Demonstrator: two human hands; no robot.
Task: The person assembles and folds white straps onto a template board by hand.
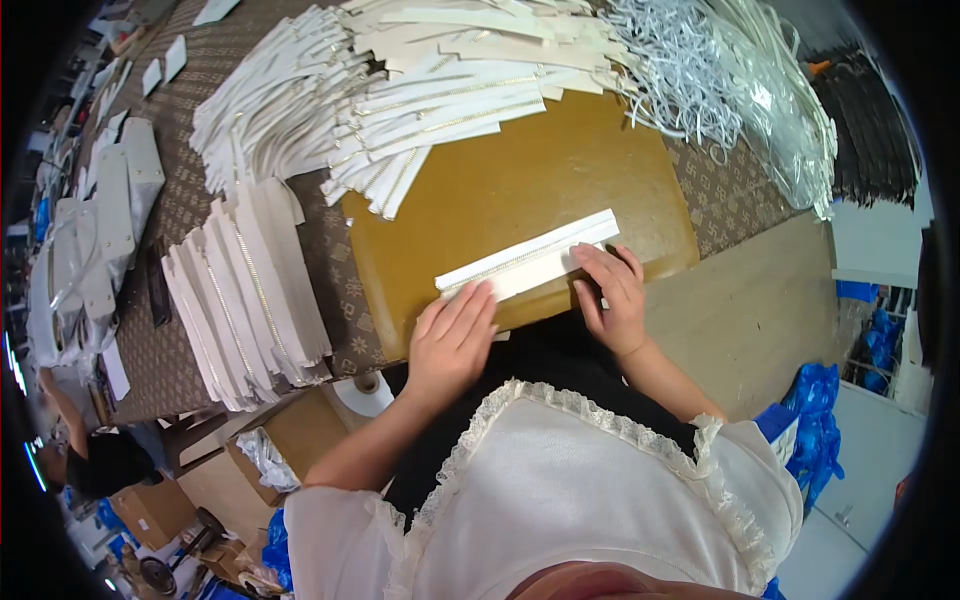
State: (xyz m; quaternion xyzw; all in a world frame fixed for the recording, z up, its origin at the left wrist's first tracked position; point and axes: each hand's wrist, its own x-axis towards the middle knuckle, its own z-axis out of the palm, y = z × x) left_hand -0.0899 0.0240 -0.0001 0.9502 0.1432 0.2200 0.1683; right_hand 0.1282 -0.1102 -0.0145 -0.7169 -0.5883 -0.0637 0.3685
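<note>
We note the zipper strip (530, 255) on the brown board (520, 170), left hand (450, 335) and right hand (615, 295) pressing its ends with flat palms, gripping nothing; we advise even pressure, edges aligned.

The counter (720, 200) is covered with a brown patterned cloth and runs off toward the upper left. To its right is a bare tan floor (770, 320) with blue bags (815, 430) on it. Cardboard boxes (150, 510) crowd the lower left, all under even light.
</note>
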